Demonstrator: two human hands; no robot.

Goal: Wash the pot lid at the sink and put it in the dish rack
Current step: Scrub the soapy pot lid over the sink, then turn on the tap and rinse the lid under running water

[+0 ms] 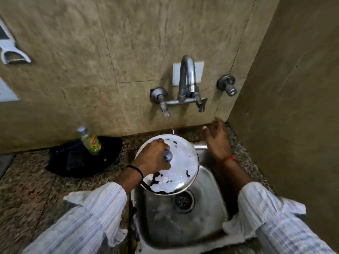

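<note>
A round pot lid (180,167), dark but almost wholly covered in white soap foam, hangs tilted over the back left part of the steel sink (207,215). My left hand (153,158) is shut on the lid's knob at its middle. My right hand (217,138) is raised to the right of the lid, fingers spread and empty, just below the tap's right handle (201,105). The wall tap (186,83) stands above the sink; its spout end is blurred and I cannot tell whether water runs. No dish rack is in view.
A small bottle of green dish liquid (90,141) stands on a black cloth (80,158) on the speckled stone counter (33,191) left of the sink. The sink drain (183,200) lies below the lid. A side wall (293,107) closes in on the right. A second valve (227,85) sits there.
</note>
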